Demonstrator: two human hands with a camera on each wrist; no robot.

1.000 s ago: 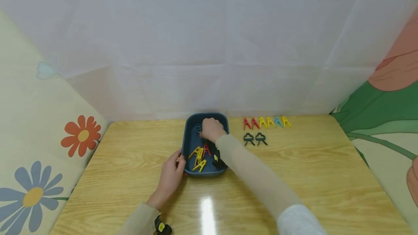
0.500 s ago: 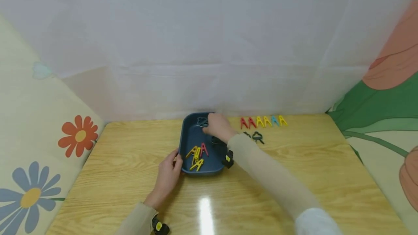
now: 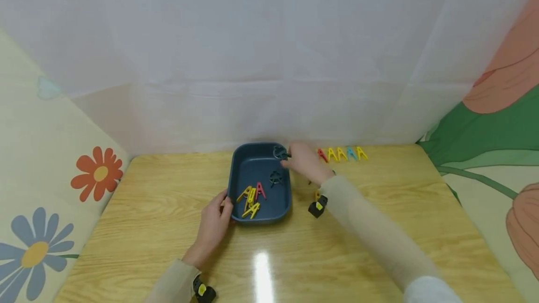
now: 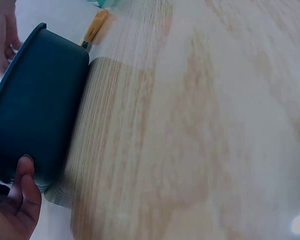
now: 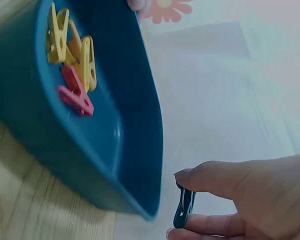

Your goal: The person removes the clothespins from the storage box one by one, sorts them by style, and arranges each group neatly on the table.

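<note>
My right hand (image 3: 308,162) pinches a dark green clip (image 5: 184,207) between thumb and fingertips, just over the far right rim of a dark blue tray (image 3: 261,169). My left hand (image 3: 214,221) grips the tray's near left side, its curled fingers against the outer wall in the left wrist view. Inside the tray, several yellow clothespins (image 3: 251,198) and one red clothespin (image 3: 260,191) lie in a loose heap. Another dark clip (image 3: 275,177) rests on the tray floor beside the right wall.
Right of the tray, a row of red, yellow and blue clothespins (image 3: 341,154) lies along the table's back edge, its left end behind my right hand. The dark clips in front of that row are mostly hidden by my right hand and sleeve. A white sheet (image 3: 202,60) rises behind the table (image 3: 160,200).
My right hand has come up from the tray's far end and moved right with the dark green clip. My left hand stays on the tray; the whole view has shifted slightly.
</note>
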